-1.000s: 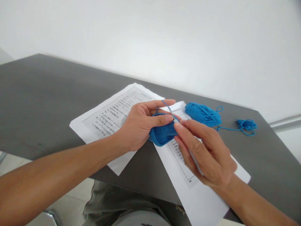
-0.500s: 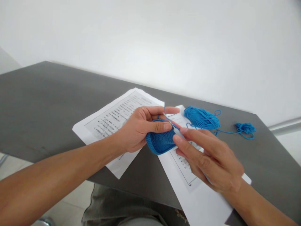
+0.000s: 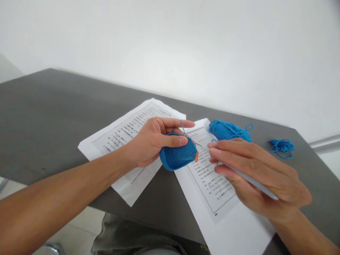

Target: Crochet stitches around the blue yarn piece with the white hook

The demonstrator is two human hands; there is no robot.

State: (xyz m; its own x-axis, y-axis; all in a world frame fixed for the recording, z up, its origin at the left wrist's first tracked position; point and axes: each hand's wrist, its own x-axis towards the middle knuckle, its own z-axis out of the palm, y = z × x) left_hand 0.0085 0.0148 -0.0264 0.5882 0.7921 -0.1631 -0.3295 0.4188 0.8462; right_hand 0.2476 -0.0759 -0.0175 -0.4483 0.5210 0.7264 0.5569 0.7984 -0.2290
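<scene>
My left hand [image 3: 154, 141] pinches a round blue crocheted piece [image 3: 177, 156] between thumb and fingers, with the blue working yarn looped over its index finger. A small orange marker [image 3: 196, 157] hangs at the piece's right edge. My right hand [image 3: 255, 173] holds a pale grey crochet hook [image 3: 247, 180] in a pen-like grip, its thin tip reaching left to the top edge of the piece. Both hands hover just above printed sheets on the grey table [image 3: 47, 117].
Two printed paper sheets lie under the hands, the left sheet [image 3: 124, 134] and the right sheet [image 3: 212, 187], which overhangs the near table edge. A blue yarn skein [image 3: 228, 130] and a small loose yarn tangle [image 3: 283, 146] sit behind my right hand. A white wall stands behind.
My right hand has drawn back to the right and flattened, pulling the hook outward. The crocheted piece has turned slightly, showing the orange marker. The left hand stays nearly in place.
</scene>
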